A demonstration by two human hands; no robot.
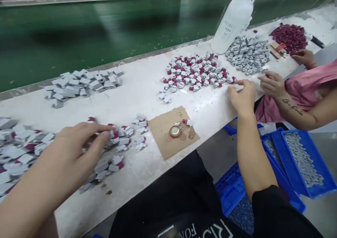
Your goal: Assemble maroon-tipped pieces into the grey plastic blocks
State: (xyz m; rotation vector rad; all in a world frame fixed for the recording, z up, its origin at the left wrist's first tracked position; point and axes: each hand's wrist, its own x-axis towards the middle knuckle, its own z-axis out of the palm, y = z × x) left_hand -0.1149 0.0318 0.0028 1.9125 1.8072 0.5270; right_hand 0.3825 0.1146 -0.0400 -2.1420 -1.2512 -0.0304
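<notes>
My left hand (pixel 76 150) is low over loose grey-and-maroon plastic pieces (pixel 123 139). Its index finger stretches to a maroon part, with the thumb a little apart; the other fingers are partly hidden. My right hand (pixel 243 96) pinches a small light-grey plastic piece (pixel 239 87) between thumb and index finger. It is beside the right end of a mixed pile of small grey and maroon pieces (pixel 196 71). On the bench between my hands lies a cardboard square (pixel 163 139), bearing a round orange-rimmed container (pixel 175 131) and a small grey-and-maroon piece (pixel 187 122).
Grey pieces (pixel 84 83) lie at the back left. A white bottle (pixel 231 24) stands before grey (pixel 249 55) and maroon (pixel 289 38) piles. A co-worker's hands (pixel 273 83) are close on my right. Below are blue bins (pixel 286 160); behind runs a green belt (pixel 105 34).
</notes>
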